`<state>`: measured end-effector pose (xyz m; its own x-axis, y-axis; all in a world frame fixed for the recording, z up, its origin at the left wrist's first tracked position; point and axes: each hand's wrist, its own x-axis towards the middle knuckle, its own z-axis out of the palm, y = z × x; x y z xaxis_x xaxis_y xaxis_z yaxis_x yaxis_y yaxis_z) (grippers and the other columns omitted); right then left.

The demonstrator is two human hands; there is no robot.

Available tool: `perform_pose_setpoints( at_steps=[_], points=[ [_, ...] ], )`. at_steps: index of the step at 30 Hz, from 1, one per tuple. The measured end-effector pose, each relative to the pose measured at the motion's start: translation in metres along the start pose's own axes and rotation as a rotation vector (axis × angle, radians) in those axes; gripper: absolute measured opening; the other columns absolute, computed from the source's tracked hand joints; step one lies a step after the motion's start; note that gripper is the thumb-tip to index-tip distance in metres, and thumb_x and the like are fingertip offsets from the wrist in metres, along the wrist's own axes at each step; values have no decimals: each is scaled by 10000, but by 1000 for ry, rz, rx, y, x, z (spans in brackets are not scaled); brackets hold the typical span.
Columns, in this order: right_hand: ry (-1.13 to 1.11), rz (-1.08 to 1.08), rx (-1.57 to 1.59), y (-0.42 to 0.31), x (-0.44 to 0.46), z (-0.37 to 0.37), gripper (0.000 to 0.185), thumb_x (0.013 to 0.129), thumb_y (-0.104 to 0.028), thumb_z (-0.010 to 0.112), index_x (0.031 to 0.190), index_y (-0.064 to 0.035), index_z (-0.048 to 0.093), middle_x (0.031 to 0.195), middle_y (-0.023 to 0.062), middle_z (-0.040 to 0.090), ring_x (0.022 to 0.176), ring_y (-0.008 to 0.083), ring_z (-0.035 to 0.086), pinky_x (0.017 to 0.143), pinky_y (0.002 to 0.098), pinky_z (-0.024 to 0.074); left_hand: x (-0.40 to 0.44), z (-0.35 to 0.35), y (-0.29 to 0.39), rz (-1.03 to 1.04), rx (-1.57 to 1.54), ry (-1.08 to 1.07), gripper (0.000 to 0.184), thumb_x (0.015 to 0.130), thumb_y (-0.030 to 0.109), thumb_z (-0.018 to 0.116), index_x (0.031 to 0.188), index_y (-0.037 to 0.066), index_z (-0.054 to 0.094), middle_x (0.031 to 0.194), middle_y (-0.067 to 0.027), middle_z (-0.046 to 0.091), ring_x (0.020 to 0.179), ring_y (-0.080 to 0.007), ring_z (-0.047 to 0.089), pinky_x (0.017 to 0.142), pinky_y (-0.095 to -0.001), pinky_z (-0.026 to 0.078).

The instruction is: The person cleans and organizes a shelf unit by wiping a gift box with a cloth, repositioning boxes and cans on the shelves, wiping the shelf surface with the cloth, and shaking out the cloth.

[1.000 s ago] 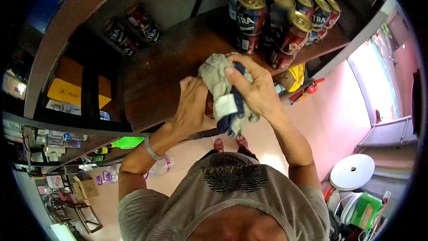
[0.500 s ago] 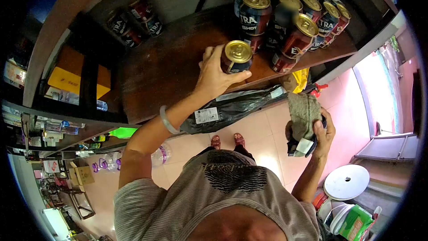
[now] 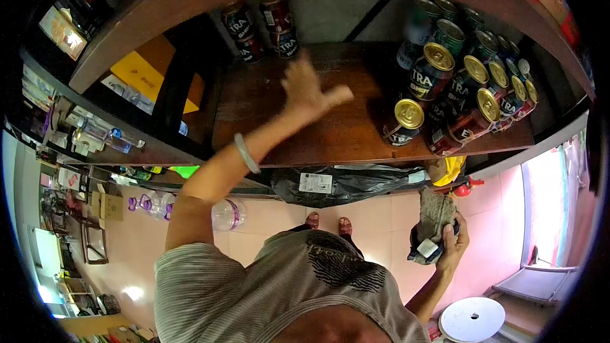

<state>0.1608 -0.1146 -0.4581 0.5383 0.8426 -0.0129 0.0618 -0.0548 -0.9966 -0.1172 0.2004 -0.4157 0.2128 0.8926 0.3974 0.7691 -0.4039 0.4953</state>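
Over the wooden shelf [image 3: 254, 111], my left hand [image 3: 305, 95] is blurred by motion, its fingers spread and nothing in them. A gold-topped can [image 3: 404, 122] stands upright near the shelf's front edge, to the right of that hand and apart from it. Behind and right of this can are several stacked dark and red cans [image 3: 475, 117]. At the back left of the shelf stand more stacked cans [image 3: 277, 22]. Low on the right, over the floor, my right hand [image 3: 452, 244] grips a grey and dark blue cloth [image 3: 434, 219].
A black plastic-wrapped package [image 3: 356, 184] lies below the shelf's front edge. A yellow box [image 3: 143, 73] is in the left compartment. Clear plastic bottles [image 3: 225, 215] stand on the floor at left; a white round lid [image 3: 472, 319] is at lower right.
Both hands were at the cloth, then my left hand held a can. That can now stands by the right-hand stacks, let go. The cloth went down right with my right hand; the view shifted.
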Motion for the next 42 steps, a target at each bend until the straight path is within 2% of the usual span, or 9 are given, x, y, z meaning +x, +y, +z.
perform_pose_setpoints(
  at_steps=[2,7,11,16,23,31,36,37,42],
  points=[
    [37,-21,-67,4,-3,8,371,816,-219,596,1096,17,541,1005,94,571,932,177,506,867,307,374,36,-13,-35,-288,-35,82,1230,610,669,663,1314,-169,101,1335,-370,193,1256,-464,209,1034,-540,162],
    [44,0,-127,-3,-9,33,374,804,-203,638,1096,12,542,1030,96,568,966,195,502,883,314,373,101,-1,-96,-282,-33,162,1198,631,581,713,1284,-202,84,1348,-364,169,1268,-450,185,1053,-489,160],
    [36,14,-125,-1,-16,38,384,804,-221,637,1088,20,544,1002,100,576,921,188,517,853,313,393,116,7,-96,-327,8,179,1028,597,465,794,1195,-194,278,1233,-300,417,1135,-333,440,934,-362,371],
    [97,61,-170,1,-22,38,397,800,-247,634,1086,14,545,960,101,587,904,186,523,839,315,402,118,14,-116,-158,-87,242,698,610,358,817,989,-124,482,954,-211,607,856,-265,582,790,-343,458],
    [93,30,-191,0,-14,36,347,797,-211,634,1065,-4,560,938,89,595,892,176,524,825,324,410,107,7,-54,-203,-220,58,535,659,337,788,937,-49,542,889,-186,627,799,-240,605,761,-359,479],
    [23,0,-153,5,-2,28,345,795,-208,641,1056,2,561,980,85,585,907,170,517,830,306,405,81,57,45,-101,-355,13,551,610,312,809,929,-56,552,856,-180,638,790,-282,635,756,-367,503],
    [-13,47,-164,14,5,0,365,794,-232,640,1057,7,557,981,91,580,916,183,514,847,312,394,63,74,84,-227,-378,-62,650,583,250,799,1100,-5,498,1068,-185,593,998,-285,585,887,-355,456],
    [-22,29,-164,14,8,-3,371,794,-236,640,1059,9,556,983,94,578,919,186,513,851,315,392,62,81,86,-203,-380,-41,708,555,248,831,1073,-68,465,1076,-239,561,989,-340,574,846,-365,477],
    [-136,1,-136,12,21,-10,393,795,-255,640,1057,25,554,1047,129,575,979,204,511,893,338,375,59,86,89,-89,-369,-27,643,570,256,821,1009,-55,470,960,-220,598,907,-325,603,797,-370,487]
  ],
)
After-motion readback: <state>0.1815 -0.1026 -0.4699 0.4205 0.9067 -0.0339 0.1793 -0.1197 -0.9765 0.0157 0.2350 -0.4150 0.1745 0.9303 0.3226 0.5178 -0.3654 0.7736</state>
